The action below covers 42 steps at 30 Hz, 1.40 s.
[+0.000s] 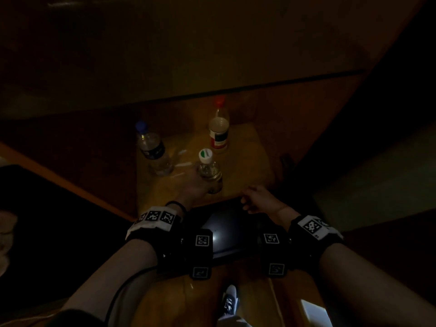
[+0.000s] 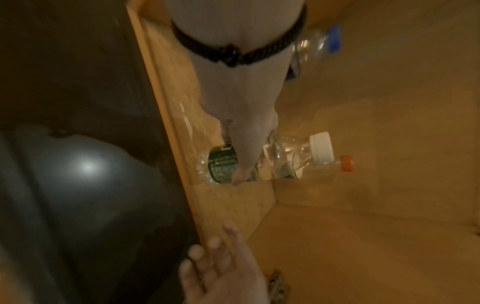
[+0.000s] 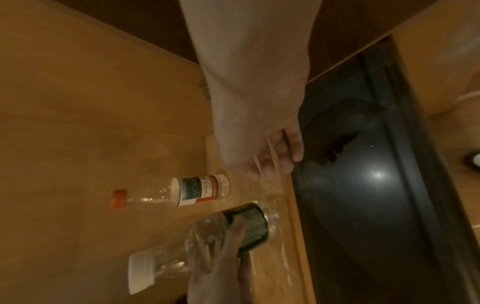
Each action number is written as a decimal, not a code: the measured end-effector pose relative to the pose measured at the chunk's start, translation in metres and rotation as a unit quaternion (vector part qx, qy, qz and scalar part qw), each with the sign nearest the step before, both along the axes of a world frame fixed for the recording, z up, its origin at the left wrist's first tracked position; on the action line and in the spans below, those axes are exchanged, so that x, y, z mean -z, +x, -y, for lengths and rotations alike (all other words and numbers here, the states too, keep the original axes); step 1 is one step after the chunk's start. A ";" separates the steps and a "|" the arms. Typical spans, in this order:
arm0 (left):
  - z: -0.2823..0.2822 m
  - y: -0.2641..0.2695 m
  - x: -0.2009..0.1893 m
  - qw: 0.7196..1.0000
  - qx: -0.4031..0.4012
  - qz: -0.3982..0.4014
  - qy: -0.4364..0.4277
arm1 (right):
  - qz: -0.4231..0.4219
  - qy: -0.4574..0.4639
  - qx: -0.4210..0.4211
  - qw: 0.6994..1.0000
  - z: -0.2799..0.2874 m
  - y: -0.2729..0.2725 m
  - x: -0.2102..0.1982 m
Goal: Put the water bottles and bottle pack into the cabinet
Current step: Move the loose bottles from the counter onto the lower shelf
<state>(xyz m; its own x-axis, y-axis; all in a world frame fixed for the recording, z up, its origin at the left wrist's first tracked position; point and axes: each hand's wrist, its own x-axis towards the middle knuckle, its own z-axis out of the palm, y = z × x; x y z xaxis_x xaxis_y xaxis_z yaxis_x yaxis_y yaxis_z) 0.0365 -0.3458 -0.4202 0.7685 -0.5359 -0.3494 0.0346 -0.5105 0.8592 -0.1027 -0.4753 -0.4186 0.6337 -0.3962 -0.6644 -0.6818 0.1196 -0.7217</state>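
The left hand [image 1: 194, 185] wraps its grip round the white-capped bottle [image 1: 208, 169], standing it near the cabinet shelf [image 1: 245, 166] front edge, while the right hand [image 1: 256, 198] hovers loosely spread, holding nothing.

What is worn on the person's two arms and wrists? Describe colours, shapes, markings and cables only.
Both forearms are bare, with no sleeves. Each wrist carries a black strap with a white band of black-and-white square code markers, and a black boxy camera unit with more white-framed markers. The left wrist also has a thin dark braided bracelet. A dark cable trails from the left unit.
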 end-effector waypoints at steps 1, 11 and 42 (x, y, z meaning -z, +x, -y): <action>0.007 0.002 0.000 1.000 0.002 -0.001 0.004 | -0.002 0.003 -0.002 1.000 0.003 0.000 0.003; 0.064 0.014 0.015 1.000 0.026 0.014 -0.010 | -0.030 -0.001 -0.020 0.999 0.025 -0.002 0.021; -0.215 -0.087 0.044 0.967 0.128 -0.201 0.088 | -0.080 0.008 0.093 0.992 -0.217 -0.119 0.057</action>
